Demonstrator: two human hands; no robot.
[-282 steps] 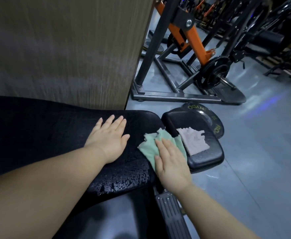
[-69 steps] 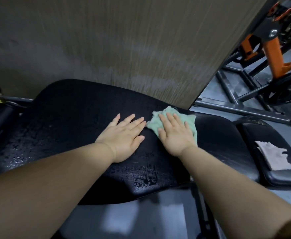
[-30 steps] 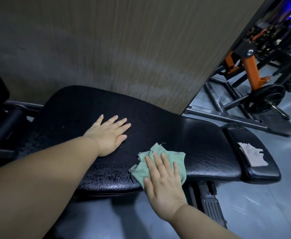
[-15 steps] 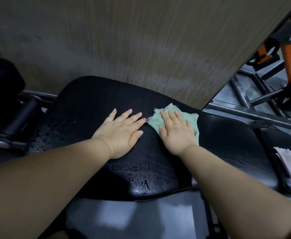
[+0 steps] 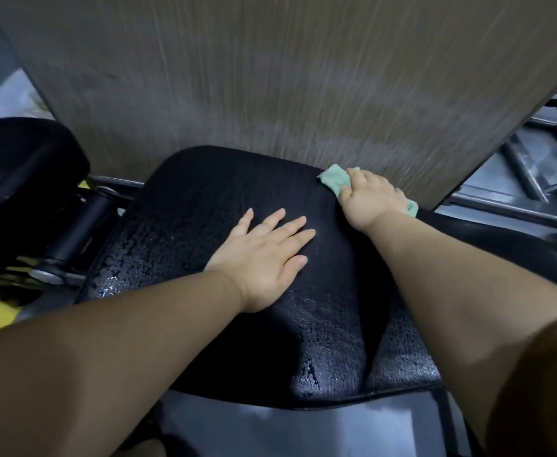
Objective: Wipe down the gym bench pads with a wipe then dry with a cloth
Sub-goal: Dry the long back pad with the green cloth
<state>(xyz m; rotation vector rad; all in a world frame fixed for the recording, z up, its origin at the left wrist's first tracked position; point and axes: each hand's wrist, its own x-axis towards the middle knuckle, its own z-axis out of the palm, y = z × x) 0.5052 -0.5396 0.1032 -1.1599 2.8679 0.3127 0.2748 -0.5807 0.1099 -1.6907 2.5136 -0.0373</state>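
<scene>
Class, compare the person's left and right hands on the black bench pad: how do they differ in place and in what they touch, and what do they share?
The left hand lies near the middle of the bench pad, fingers spread flat; the right hand is at its far edge. The left hand touches bare pad; the right hand presses a green cloth. Both rest on the same pad.
</scene>
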